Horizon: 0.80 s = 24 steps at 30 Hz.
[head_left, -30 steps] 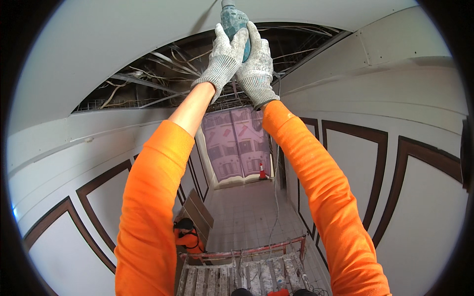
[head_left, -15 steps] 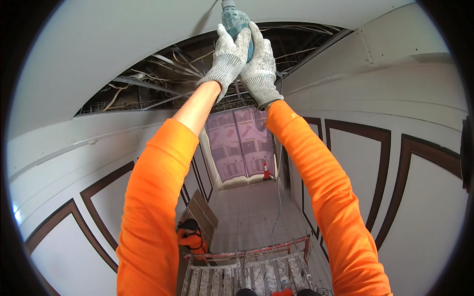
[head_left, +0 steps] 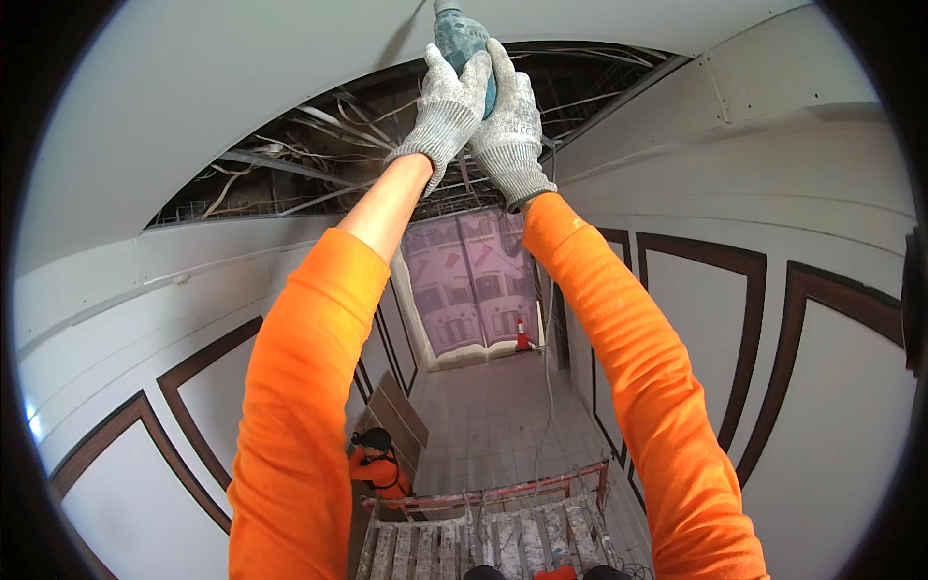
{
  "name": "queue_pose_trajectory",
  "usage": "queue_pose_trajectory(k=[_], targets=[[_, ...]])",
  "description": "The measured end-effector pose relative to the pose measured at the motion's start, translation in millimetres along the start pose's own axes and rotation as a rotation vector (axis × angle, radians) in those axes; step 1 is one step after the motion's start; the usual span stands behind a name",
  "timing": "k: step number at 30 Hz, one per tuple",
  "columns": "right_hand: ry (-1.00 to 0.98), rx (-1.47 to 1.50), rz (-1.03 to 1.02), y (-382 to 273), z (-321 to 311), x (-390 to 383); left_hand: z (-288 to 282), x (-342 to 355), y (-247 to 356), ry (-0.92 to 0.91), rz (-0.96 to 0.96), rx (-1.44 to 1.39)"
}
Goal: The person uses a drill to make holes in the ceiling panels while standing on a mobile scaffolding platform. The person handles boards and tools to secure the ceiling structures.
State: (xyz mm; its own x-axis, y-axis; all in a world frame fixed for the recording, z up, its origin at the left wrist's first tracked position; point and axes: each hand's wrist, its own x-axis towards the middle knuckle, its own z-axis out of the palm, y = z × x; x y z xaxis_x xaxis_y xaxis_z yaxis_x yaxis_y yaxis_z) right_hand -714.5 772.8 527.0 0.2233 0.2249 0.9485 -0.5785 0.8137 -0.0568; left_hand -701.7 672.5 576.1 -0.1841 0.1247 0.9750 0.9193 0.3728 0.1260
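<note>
Overhead, a teal power drill (head_left: 462, 39) points up at the white ceiling board (head_left: 242, 77), its nose end at the top edge of the view. My left hand (head_left: 451, 101) and my right hand (head_left: 510, 111), both in dusty grey-white knit gloves, wrap round its body and handle from either side. The drill's tip and whatever it meets lie out of view. Just beyond the gloves the board ends at a dark ceiling opening (head_left: 319, 145) with loose cables and metal framing inside.
Below me is a paint-spattered slatted platform (head_left: 440, 546) with a red rail (head_left: 522, 486). A co-worker in orange (head_left: 382, 469) is on the floor at lower left, beside leaning brown boards (head_left: 398, 411). Farther off stand a traffic cone (head_left: 522, 335) and a purple printed sheet (head_left: 464, 275). A cable (head_left: 551, 358) hangs at right.
Almost nothing differs. Both hands stay on the drill, and my forearms and gloves sit very slightly higher in the view.
</note>
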Motion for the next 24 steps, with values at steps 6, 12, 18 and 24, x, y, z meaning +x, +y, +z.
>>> queue_pose_trajectory(k=[6,12,18,24], targets=[[-0.002,-0.021,-0.019,3,1,3,1,-2,-1,0.015,0.041,-0.045],[-0.001,-0.010,-0.003,-1,2,1,-5,-3,1,-0.001,0.008,-0.007],[0.017,0.001,-0.009,-2,6,1,-9,0,-3,-0.013,0.037,-0.017],[0.022,-0.010,0.019,-7,12,2,-14,3,-3,0.006,0.072,-0.009]])
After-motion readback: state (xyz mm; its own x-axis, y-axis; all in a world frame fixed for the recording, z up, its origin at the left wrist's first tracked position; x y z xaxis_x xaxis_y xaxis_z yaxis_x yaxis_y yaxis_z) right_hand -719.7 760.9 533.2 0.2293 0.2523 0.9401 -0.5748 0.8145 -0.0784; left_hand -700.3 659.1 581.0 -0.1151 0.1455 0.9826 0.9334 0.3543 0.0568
